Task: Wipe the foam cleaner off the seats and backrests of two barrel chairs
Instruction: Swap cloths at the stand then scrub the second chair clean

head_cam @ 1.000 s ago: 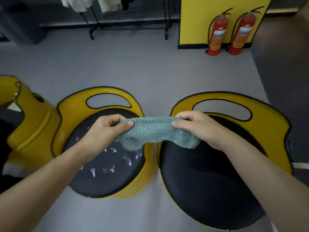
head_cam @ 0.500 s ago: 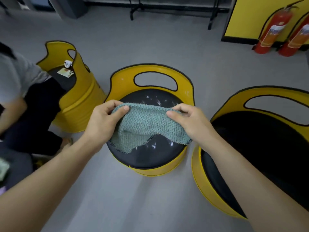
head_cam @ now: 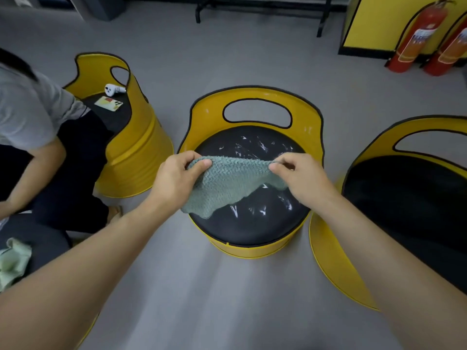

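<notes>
Grey floor carries the foam-streaked barrel chair [head_cam: 249, 188], over whose seat a green cloth [head_cam: 227, 184] is pinched taut by left hand [head_cam: 177, 178] and right hand [head_cam: 300, 180]; wiping judged pending, lowering required.

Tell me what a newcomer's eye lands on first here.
Dead centre, the left hand and right hand stretch a green cloth between them, each pinching an upper corner, above the black seat of the middle yellow barrel chair. On that seat, white foam streaks stand out. Two red fire extinguishers stand at the upper right.
</notes>
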Motion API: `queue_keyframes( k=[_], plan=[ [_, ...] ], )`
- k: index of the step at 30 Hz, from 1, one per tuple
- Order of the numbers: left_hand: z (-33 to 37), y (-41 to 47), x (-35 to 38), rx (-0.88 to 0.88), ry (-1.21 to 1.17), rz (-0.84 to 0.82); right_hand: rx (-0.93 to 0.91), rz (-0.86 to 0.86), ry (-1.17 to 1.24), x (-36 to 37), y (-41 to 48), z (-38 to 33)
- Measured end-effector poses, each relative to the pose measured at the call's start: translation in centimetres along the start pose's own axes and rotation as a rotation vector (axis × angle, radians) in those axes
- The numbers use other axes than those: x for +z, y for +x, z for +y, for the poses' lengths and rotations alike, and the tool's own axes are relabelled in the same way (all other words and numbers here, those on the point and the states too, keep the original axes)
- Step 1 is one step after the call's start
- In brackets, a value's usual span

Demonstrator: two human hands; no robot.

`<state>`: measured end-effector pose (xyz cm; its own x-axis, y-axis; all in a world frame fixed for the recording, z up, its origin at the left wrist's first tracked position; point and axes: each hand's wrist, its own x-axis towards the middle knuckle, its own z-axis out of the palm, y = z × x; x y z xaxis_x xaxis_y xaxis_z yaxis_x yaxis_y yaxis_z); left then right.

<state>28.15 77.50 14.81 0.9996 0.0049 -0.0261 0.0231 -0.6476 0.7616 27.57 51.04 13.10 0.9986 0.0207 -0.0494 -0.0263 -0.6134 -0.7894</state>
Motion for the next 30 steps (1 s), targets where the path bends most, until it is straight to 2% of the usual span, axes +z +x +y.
queue_keyframes(
  k=[6, 11, 18, 25, 30],
  plan=[
    [-4.4, 1.8, 2.1, -0.051, -0.032, -0.115, -0.016, -0.064, -0.035, 1.7, 1.3, 3.2],
    [-7.4, 4.8, 4.1, -0.114, -0.119, -0.294, 0.056, -0.111, 0.17, 4.1, 3.2, 7.1],
    [-12.6, 7.1, 5.8, -0.183, -0.11, -0.315, 0.196, -0.322, 0.244, 7.7, 4.2, 10.9],
    [-16.0, 9.5, 6.8, -0.191, -0.158, -0.382, 0.258, -0.235, 0.236, 9.6, 6.0, 11.5],
    [-16.0, 12.7, 6.8, -0.011, -0.199, -0.435, 0.183, -0.159, 0.27, 9.7, 6.4, 10.2]
  ],
)
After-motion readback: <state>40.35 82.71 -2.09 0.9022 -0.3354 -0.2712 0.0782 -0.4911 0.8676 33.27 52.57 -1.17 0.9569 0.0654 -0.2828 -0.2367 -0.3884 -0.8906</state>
